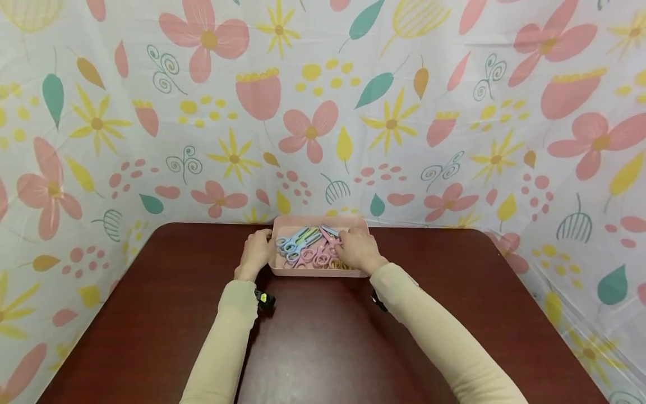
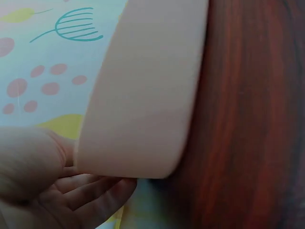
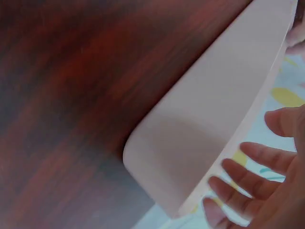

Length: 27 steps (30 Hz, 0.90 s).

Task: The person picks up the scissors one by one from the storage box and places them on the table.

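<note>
A pink rectangular tray [image 1: 323, 273] stands at the table's far edge, holding several pairs of scissors. Blue scissors [image 1: 290, 245] lie toward its left side, pink scissors [image 1: 321, 259] lie in the middle, and yellowish handles show near the front right. My left hand [image 1: 256, 251] grips the tray's left end, its fingers against the outer wall in the left wrist view. Over the right end of the tray, my right hand [image 1: 359, 249] reaches in above the scissors. Its fingers [image 3: 252, 177] are spread and loosely bent in the right wrist view, with nothing seen between them.
The dark reddish-brown table [image 1: 313, 336] extends in front of the tray and to both sides. A floral-print curtain [image 1: 313, 112] hangs right behind the table's far edge and along its sides. Both wrists carry small black cameras.
</note>
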Each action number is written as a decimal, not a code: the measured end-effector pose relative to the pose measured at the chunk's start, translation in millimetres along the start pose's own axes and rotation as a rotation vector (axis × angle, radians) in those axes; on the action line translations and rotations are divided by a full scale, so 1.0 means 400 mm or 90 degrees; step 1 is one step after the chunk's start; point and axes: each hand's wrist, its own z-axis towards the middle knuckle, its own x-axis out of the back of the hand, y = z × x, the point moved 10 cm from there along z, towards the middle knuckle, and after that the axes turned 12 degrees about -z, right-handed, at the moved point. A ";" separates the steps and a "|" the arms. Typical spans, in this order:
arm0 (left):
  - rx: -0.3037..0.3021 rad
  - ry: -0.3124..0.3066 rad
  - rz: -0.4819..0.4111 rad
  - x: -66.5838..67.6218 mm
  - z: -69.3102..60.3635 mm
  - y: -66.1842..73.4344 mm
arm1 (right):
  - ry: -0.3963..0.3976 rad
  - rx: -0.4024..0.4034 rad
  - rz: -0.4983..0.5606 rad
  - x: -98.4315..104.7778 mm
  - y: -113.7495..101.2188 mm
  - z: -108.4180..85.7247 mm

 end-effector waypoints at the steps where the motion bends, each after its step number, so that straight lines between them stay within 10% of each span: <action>1: 0.002 -0.007 0.000 -0.005 -0.001 -0.004 | -0.010 -0.010 -0.011 -0.005 0.007 0.003; 27: -0.006 -0.001 0.020 -0.005 -0.003 -0.008 | -0.119 -0.123 0.029 -0.059 0.028 0.028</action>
